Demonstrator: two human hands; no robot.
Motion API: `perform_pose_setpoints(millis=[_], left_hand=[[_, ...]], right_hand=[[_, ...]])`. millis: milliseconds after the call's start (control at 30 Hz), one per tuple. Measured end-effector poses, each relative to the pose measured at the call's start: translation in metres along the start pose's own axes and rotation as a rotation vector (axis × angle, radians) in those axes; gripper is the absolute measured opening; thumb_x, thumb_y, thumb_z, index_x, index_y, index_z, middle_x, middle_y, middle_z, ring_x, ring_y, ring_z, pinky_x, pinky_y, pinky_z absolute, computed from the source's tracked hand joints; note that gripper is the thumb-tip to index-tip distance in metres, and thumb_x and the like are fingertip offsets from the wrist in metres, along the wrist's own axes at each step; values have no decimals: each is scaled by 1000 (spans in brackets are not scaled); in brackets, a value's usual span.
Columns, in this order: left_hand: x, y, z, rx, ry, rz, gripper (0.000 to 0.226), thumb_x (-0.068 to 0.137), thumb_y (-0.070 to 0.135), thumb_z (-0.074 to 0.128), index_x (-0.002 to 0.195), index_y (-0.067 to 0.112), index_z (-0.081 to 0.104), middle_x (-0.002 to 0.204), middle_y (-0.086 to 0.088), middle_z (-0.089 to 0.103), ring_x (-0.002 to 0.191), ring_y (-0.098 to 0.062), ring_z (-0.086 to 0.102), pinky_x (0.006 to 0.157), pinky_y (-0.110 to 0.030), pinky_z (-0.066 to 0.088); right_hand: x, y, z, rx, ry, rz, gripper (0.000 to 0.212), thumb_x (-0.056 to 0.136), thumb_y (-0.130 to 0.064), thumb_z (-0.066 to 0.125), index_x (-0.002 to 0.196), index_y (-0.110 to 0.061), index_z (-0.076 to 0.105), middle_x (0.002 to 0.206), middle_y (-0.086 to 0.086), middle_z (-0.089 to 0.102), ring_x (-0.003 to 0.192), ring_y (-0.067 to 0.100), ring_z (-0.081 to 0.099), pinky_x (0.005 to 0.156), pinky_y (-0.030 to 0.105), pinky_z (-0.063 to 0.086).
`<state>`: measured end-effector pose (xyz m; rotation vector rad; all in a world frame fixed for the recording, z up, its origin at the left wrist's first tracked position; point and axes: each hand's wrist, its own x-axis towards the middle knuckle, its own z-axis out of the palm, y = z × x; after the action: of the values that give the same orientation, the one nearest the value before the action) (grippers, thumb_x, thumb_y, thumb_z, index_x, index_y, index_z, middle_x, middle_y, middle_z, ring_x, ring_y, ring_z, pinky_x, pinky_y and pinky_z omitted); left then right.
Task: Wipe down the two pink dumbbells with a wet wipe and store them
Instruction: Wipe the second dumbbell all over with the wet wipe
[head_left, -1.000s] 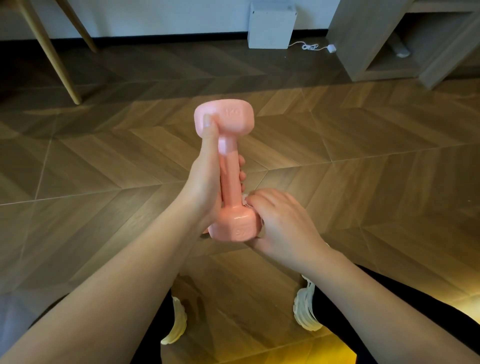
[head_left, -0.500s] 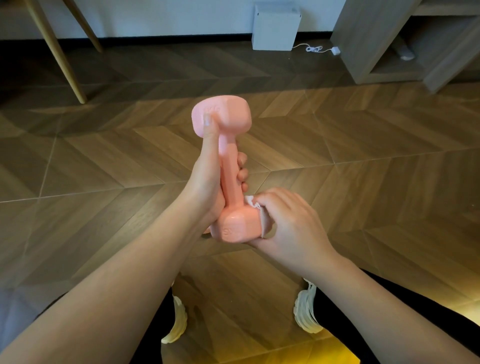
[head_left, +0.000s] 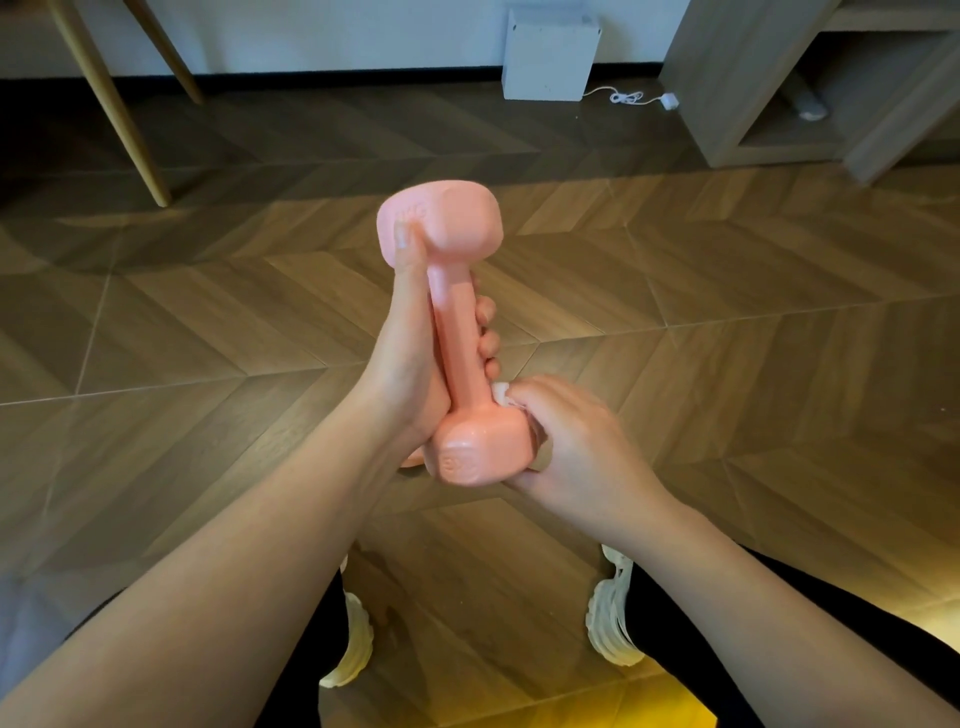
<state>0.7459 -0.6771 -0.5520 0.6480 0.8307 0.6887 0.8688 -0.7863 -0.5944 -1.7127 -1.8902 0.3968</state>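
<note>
One pink dumbbell (head_left: 457, 332) fills the middle of the head view, and we see it held in the air above the wooden floor (head_left: 727, 312), tilted slightly, one end up and away. The left hand (head_left: 405, 364) grips the handle, fingers curled round it and thumb laid up against the upper head. The right hand (head_left: 571, 441) cups the lower head, its curled fingers pressing a crumpled wet wipe (head_left: 500, 391) against that head's side. Below we see pale shoes (head_left: 358, 639); at the far wall stand a white box (head_left: 548, 57), a shelf unit (head_left: 727, 78) and wooden legs (head_left: 109, 104).
</note>
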Motion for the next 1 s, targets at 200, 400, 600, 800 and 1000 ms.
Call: perform_pose_setpoints(millis=[200, 400, 600, 800, 1000], left_hand=[[2, 4, 1, 84, 76, -26, 77, 93, 78, 24, 104, 12, 63, 72, -1, 53, 58, -17, 50, 58, -31, 45], [0, -5, 3, 122, 97, -24, 78, 82, 86, 29, 91, 14, 59, 68, 0, 52, 55, -16, 44, 57, -31, 40], [2, -2, 1, 49, 104, 27, 80, 85, 84, 30, 76, 12, 64, 68, -2, 59, 54, -18, 53, 53, -30, 46], [4, 0, 4, 3, 54, 5, 83, 93, 78, 16, 81, 9, 61, 69, -5, 56, 57, -19, 53, 58, -30, 49], [1, -4, 0, -16, 16, 11, 82, 92, 80, 13, 78, 12, 56, 65, -3, 51, 48, -16, 39, 50, -27, 33]], right_hand=[[-2, 3, 0, -178, 196, -86, 44, 58, -23, 91, 91, -12, 63, 93, -1, 66, 90, 18, 57, 79, 25, 36], [3, 0, 3, -153, -7, -25, 39, 63, -31, 81, 95, -15, 64, 92, -2, 66, 92, 21, 61, 86, 31, 41], [-4, -4, 7, -49, 18, -2, 46, 69, -35, 84, 104, -15, 62, 102, -5, 64, 97, 16, 58, 81, 29, 42], [-3, -5, 4, -98, 123, -15, 42, 64, -43, 83, 76, -19, 52, 85, -16, 47, 84, 10, 51, 78, 20, 30], [-3, -6, 7, -55, -59, -7, 46, 67, -46, 81, 97, -16, 62, 95, -4, 62, 91, 16, 57, 76, 26, 38]])
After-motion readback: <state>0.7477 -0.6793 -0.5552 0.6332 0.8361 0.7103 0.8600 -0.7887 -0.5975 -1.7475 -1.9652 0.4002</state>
